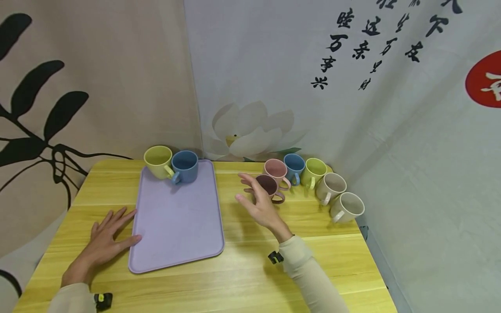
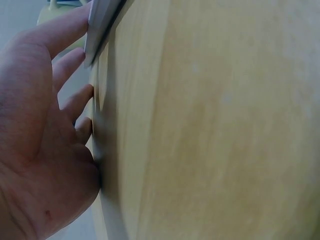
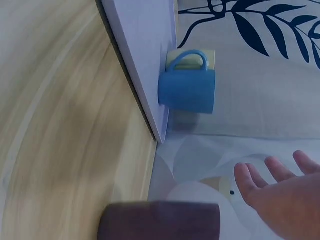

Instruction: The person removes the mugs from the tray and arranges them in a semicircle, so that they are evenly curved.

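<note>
A lilac tray lies on the wooden table, bearing a yellow-green mug and a blue mug at its far left end. My left hand is at the tray's left edge, fingers spread and thumb on the rim. Near a dark maroon mug hovers my right hand, its fingers extended and partly covering that mug in the head view. In the right wrist view the right hand appears apart from the maroon mug, with nothing held.
Behind and right of the maroon mug stand a pink mug, a second blue mug, a second yellow-green mug, a beige mug and a cream mug. A printed cloth backdrop rises behind the table.
</note>
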